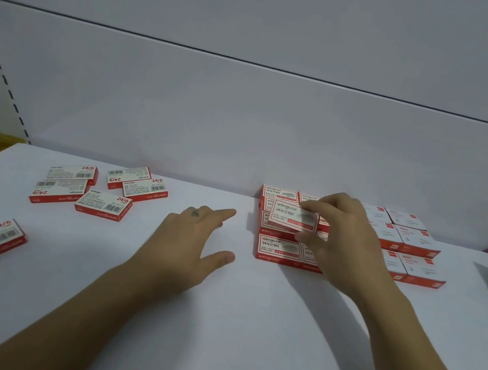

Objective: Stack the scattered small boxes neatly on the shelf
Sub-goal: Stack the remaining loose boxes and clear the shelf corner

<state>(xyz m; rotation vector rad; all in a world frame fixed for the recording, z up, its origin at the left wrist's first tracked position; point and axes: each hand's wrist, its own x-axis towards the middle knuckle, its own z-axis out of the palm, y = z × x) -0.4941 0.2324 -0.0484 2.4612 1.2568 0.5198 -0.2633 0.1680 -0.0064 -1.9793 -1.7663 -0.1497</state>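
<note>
Head view: right hand (344,239) pinches one staple box (289,218) at the neat stack (277,249); left hand (191,237) is spread open, holding nothing. Six scattered boxes (103,204) are left to stack on the shelf (217,322), so probably past halfway.

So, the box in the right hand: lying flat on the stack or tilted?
Tilted. The right hand pinches the box with its printed face angled toward the camera, over the stack. Contact unclear.

The 2 forearms (88,304) are bare, with nothing worn on wrists or fingers. The left hand (189,233) bears 1 small dark mark by a knuckle; the right hand (344,239) looks plain.
</note>
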